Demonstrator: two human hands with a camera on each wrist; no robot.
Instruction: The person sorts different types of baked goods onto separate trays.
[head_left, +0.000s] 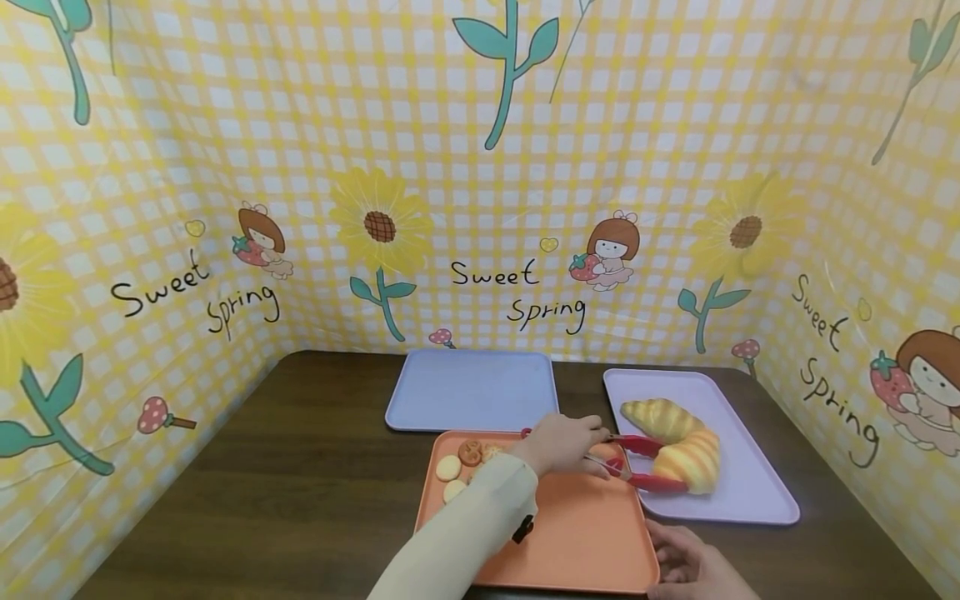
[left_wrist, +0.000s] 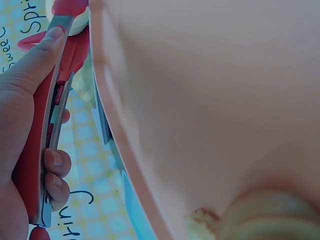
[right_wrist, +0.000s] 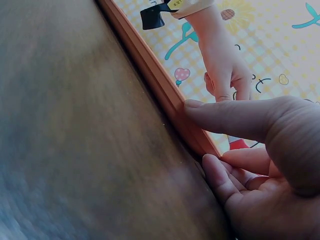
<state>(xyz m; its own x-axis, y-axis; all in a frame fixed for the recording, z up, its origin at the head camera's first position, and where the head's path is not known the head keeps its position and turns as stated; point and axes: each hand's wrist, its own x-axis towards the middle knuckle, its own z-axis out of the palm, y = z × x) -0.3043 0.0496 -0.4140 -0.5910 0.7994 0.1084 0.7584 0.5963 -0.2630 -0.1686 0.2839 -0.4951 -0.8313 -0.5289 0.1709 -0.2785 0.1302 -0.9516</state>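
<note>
My left hand (head_left: 566,443) reaches across the orange tray (head_left: 570,542) and grips a pair of red-and-metal tongs (left_wrist: 37,145). The tongs' red tips lie against the near end of a striped, curved croissant (head_left: 692,460), which rests on the lilac tray (head_left: 757,492). From the head view I cannot tell whether the tips squeeze it. My right hand (head_left: 693,560) pinches the orange tray's near right corner, thumb (right_wrist: 225,117) on the rim and fingers at its outer side. A rounded bun (head_left: 604,451) on the orange tray is partly hidden behind the tongs.
Several small round biscuits (head_left: 449,468) lie at the orange tray's left side, partly behind my left sleeve (head_left: 457,533). A blue tray (head_left: 472,390) stands behind it on the dark wooden table (head_left: 300,467). Yellow checked cloth (head_left: 480,192) encloses the table's back and sides.
</note>
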